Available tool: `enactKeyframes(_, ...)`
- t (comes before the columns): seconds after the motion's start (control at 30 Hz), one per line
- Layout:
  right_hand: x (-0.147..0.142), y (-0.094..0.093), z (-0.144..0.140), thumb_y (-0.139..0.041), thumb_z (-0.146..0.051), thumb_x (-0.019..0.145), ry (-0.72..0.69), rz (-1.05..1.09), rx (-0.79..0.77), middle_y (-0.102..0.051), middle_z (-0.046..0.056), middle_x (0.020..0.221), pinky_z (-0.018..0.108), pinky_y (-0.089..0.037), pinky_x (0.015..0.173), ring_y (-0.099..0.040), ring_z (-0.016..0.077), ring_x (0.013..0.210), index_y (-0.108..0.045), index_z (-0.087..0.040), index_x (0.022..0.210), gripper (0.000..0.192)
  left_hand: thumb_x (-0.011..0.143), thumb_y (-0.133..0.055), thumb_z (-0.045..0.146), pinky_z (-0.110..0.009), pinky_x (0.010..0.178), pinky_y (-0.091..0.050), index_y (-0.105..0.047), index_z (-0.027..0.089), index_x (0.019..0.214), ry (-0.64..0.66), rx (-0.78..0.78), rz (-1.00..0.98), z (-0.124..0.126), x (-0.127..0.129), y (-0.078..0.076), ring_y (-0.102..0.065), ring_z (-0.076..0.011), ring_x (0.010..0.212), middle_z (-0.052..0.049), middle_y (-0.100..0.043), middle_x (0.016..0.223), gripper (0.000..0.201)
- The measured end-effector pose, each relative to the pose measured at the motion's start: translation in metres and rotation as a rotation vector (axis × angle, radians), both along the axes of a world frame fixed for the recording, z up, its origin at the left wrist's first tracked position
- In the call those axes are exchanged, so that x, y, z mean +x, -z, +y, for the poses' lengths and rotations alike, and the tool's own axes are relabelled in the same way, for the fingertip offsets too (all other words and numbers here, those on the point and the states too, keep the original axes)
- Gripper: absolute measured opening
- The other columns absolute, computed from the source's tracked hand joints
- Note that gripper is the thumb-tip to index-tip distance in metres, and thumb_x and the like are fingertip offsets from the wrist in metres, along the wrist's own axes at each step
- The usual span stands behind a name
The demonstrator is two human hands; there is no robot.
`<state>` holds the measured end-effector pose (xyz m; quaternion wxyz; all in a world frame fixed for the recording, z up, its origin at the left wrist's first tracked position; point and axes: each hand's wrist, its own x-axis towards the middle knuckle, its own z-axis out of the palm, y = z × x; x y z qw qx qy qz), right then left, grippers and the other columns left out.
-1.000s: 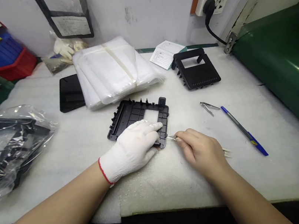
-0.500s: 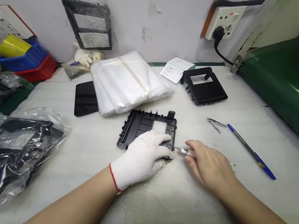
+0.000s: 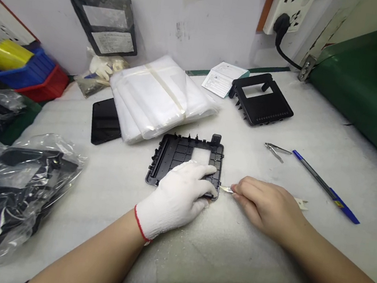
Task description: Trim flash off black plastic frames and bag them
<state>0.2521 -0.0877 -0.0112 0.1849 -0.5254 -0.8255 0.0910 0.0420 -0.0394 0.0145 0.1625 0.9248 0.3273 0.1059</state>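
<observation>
Head view: gloved left hand [image 3: 180, 196] presses flat on black plastic frame [image 3: 186, 157] on table [image 3: 310, 178]; bare right hand [image 3: 267, 207] pinches small blade [image 3: 225, 189] touching frame's edge.

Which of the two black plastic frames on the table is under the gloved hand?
The nearer frame, ribbed side up, under the gloved left hand; the other frame lies untouched.

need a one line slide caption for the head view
Gloved left hand presses a black plastic frame on the foam-covered table while the bare right hand holds a small blade at its edge.
</observation>
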Motion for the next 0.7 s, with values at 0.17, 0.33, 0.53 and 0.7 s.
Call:
enactKeyframes(0.17, 0.0, -0.0019, 0.0017, -0.042, -0.024, 0.088, 0.015, 0.019, -0.04, -0.058, -0.002, 0.071, 0.023, -0.032, 0.05, -0.052, 0.0115, 0.059, -0.052, -0.02, 0.071, 0.02, 0.078, -0.056, 0.019, -0.041, 0.093, -0.041, -0.066, 0.023, 0.087, -0.003, 0.002, -0.004, -0.0007, 0.0005, 0.0001, -0.049, -0.0236, 0.107, -0.003, -0.053, 0.123, 0.014)
enactKeyframes(0.33, -0.0009, -0.0037, 0.0015, -0.042, -0.025, 0.089, 0.043, 0.014, -0.067, -0.06, -0.001, 0.074, 0.024, -0.032, 0.051, -0.055, 0.0124, 0.062, -0.053, -0.02, 0.073, 0.02, 0.078, -0.055, 0.018, -0.042, 0.092, -0.042, -0.066, 0.023, 0.085, -0.001, 0.017, 0.003, -0.0006, 0.0014, 0.0004, -0.05, -0.024, 0.105, -0.003, -0.054, 0.123, 0.014)
enactKeyframes(0.53, -0.0028, -0.0069, 0.0044, -0.042, -0.027, 0.088, 0.085, -0.017, -0.125, -0.061, -0.002, 0.074, 0.024, -0.031, 0.051, -0.056, 0.013, 0.063, -0.054, -0.021, 0.073, 0.02, 0.078, -0.055, 0.018, -0.042, 0.093, -0.041, -0.065, 0.023, 0.086, 0.007, 0.038, -0.013, -0.0009, 0.001, 0.0027, -0.049, -0.0239, 0.107, -0.003, -0.053, 0.123, 0.014)
enactKeyframes(0.7, -0.0047, -0.0065, 0.0043, -0.043, -0.027, 0.088, 0.107, -0.044, -0.106, -0.062, -0.002, 0.075, 0.024, -0.031, 0.051, -0.058, 0.0135, 0.065, -0.055, -0.021, 0.076, 0.018, 0.078, -0.055, 0.018, -0.043, 0.092, -0.042, -0.065, 0.023, 0.086, 0.01, 0.042, -0.018, -0.001, 0.0007, 0.0037, -0.049, -0.0239, 0.106, -0.003, -0.053, 0.123, 0.013)
